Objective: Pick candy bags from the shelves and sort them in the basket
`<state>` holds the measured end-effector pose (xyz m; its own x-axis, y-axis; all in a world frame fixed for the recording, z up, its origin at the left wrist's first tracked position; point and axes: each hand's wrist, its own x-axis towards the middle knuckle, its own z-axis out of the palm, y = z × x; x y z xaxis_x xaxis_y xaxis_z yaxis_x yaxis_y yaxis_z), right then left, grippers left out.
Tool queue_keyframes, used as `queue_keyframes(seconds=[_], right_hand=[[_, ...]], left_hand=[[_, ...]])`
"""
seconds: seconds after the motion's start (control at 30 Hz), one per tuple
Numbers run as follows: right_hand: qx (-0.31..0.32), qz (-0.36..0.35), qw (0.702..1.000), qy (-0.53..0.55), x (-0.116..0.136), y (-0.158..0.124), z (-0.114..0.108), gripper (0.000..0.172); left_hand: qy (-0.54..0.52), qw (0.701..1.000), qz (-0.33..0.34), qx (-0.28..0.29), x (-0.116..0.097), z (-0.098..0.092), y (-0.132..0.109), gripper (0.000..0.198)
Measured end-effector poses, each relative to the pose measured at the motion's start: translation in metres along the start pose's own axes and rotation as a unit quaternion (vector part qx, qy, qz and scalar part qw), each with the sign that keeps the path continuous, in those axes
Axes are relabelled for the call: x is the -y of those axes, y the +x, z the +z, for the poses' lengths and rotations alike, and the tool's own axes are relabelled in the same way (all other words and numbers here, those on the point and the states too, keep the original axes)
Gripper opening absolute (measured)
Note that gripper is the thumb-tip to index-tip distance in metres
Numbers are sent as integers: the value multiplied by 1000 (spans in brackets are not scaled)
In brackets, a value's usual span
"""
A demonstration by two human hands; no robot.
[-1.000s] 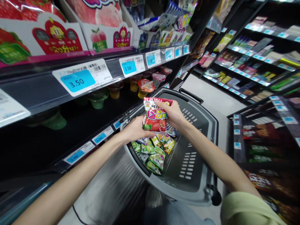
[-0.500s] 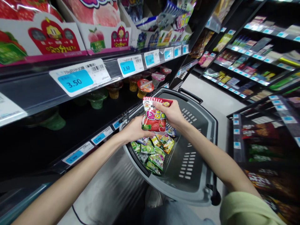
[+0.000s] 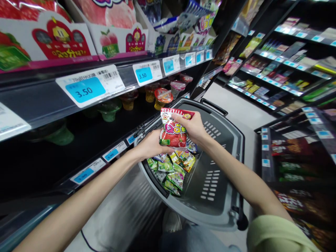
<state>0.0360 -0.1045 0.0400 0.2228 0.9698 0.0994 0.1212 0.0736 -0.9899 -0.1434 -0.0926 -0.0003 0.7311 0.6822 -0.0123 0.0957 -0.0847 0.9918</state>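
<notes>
Between both hands I hold a red-and-white bag of gummy candy (image 3: 173,134) with strawberries printed on its front. My right hand (image 3: 193,125) grips its upper right side, thumb across the front. My left hand (image 3: 152,145) is closed around the lower left edge, its thumb under the bottom and its other fingers hidden behind. Below the bag is a grey shopping basket (image 3: 193,211) with slotted walls. Inside, at its left end, lie several small candy bags (image 3: 175,178), mostly green, with yellow and blue ones among them.
On the left, a shelf edge (image 3: 34,92) with price tags runs close beside my left arm, carrying display boxes (image 3: 110,43) of candy bags. Jelly cups (image 3: 162,98) sit on the shelf below. Stocked shelves (image 3: 286,63) stand at the far right, and a low rack (image 3: 265,147) stands nearer.
Almost nothing differs. The whole view has shifted very slightly, and both hands keep the same hold on the strawberry gummy candy bag above the basket.
</notes>
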Motion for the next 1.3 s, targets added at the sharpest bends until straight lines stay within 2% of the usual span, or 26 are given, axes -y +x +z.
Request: queue_keyframes(seconds=[0.6,0.93,1.13,1.3], right_hand=[[17,-19,999,30,0,0,0,27],[19,-26,999,-1,-2,5,-3,38],[6,-67,998,-13,-3,4,-4,44],[0,-122,990,-71,1,1,-4,44]], left_hand=[[3,1000,11,-20,-4,0,-1,53],[16,1000,7,-13,-2,0,0,52],[29,1000,5,-8,0,0,1,50],[32,999,2,-10,0,-1,1,48]])
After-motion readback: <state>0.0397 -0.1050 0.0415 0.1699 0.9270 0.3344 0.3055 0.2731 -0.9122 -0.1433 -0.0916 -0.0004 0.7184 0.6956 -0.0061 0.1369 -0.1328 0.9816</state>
